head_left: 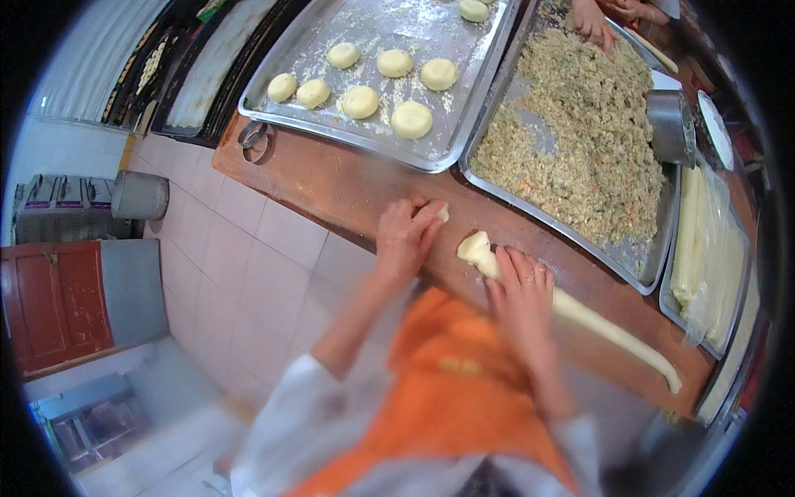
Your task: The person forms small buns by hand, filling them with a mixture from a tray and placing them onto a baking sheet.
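A: State the condition of the left grip [404, 236].
B: Fingers together, clamped on a small dough piece [444, 214]. Most of the piece is covered by the fingers; only a pale end shows at their right side.

A: State the condition of the right grip [522, 286].
B: Closed over the dough rope [613, 327], close to its uneven left end. The thumb lies on the left, the other fingers across the top.

A: Specify the position of the rope.
B: It lies on the wooden surface [331, 178], running from between the two grips toward the near right. Its thinner right end lies close to the right end of the surface. The left end is apart from the piece in the left grip.

A: List the items beyond the grips.
B: Far left: a metal tray [356, 141] carrying flat dough rounds [411, 120]. Far right, just beside it: a second tray [563, 257] with a spread of crumbly filling [571, 141]. Another person's hand [592, 21] touches the filling at the far end.

A: Remaining items?
B: Ring cutters [255, 142] at the left end of the surface; a metal pot [671, 128] at the right edge of the filling.
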A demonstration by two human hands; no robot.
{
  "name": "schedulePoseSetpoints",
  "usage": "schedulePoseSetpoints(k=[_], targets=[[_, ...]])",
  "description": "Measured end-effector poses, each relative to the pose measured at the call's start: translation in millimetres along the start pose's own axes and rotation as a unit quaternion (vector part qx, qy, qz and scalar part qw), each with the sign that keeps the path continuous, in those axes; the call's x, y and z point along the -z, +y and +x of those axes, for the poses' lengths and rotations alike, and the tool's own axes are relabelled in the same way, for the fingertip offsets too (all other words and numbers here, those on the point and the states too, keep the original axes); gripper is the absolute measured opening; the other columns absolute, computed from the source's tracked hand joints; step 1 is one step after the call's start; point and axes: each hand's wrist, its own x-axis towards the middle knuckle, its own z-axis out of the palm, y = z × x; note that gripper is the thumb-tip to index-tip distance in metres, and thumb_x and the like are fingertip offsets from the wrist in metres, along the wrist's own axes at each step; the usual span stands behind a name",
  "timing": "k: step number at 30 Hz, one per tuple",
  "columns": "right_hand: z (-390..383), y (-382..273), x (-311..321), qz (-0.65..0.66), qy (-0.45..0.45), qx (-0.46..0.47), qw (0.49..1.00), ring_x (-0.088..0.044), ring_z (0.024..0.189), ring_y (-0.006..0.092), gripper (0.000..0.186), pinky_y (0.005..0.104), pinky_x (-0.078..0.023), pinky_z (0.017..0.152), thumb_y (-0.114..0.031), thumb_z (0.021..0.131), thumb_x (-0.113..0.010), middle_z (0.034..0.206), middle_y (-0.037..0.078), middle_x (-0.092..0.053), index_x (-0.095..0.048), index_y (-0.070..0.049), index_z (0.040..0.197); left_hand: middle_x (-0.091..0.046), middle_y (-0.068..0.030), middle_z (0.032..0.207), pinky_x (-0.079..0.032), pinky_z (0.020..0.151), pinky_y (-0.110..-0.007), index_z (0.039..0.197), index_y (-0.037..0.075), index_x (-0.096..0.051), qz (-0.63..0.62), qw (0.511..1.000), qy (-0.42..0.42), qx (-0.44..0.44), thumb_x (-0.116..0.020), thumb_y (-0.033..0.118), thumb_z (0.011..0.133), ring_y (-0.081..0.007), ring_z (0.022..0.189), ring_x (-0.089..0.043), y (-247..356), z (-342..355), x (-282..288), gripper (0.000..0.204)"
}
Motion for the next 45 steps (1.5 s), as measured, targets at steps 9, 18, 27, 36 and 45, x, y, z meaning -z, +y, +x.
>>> schedulePoseSetpoints(k=[9,18,27,36,45], targets=[[4,-2,-2,0.013,-0.012,-0.028,0.999,-0.046,0.097,0.0267,0.052,0.04,-0.035,0.082,-0.014,0.069,-0.066,0.106,0.01,-0.048,-0.047,-0.004,0.116,-0.053,-0.0125,0.097,-0.045,0.076,-0.035,0.107,0.004,-0.056,-0.075,0.988,-0.04,-0.128,-0.059,0.013,0.078,-0.0293,0.086,-0.054,37,-4,-22,0.03],[-3,-1,5,0.094,0.0,-0.036,0.995,-0.045,0.096,0.0295,0.051,0.0408,-0.036,0.082,-0.008,0.067,-0.065,0.104,0.011,-0.048,-0.047,-0.003,0.115,-0.053,-0.0063,0.096,-0.044,0.075,-0.027,0.102,0.003,-0.05,-0.319,0.941,-0.114,0.004,-0.06,0.006,0.077,-0.0161,0.088,-0.054,44,-35,-10,0.027],[7,3,25,0.249,-0.011,-0.052,0.967,-0.047,0.099,0.0358,0.044,0.0412,-0.038,0.083,-0.008,0.068,-0.063,0.11,0.017,-0.048,-0.048,-0.001,0.109,-0.055,-0.0019,0.105,-0.044,0.078,-0.022,0.114,0.003,-0.051,-0.437,0.861,-0.246,0.09,-0.054,0.0,0.08,-0.0069,0.091,-0.052,58,-15,-6,0.035],[14,30,11,0.4,-0.147,-0.152,0.892,-0.058,0.079,0.0367,0.028,0.0391,-0.046,0.066,-0.014,0.072,-0.056,0.083,0.021,-0.059,-0.053,-0.001,0.097,-0.053,-0.0115,0.11,-0.046,0.078,-0.029,0.115,0.004,-0.05,-0.085,0.986,-0.115,-0.091,-0.056,0.0,0.072,-0.0231,0.095,-0.056,89,1,8,0.044],[-1,21,17,0.403,-0.084,-0.152,0.898,-0.06,0.083,0.0343,0.027,0.0368,-0.047,0.067,-0.014,0.073,-0.059,0.085,0.02,-0.059,-0.054,-0.001,0.096,-0.055,-0.0112,0.088,-0.046,0.064,-0.034,0.084,0.004,-0.058,-0.098,0.977,0.006,-0.188,-0.063,0.009,0.069,-0.0279,0.078,-0.056,102,-9,-32,0.016]])
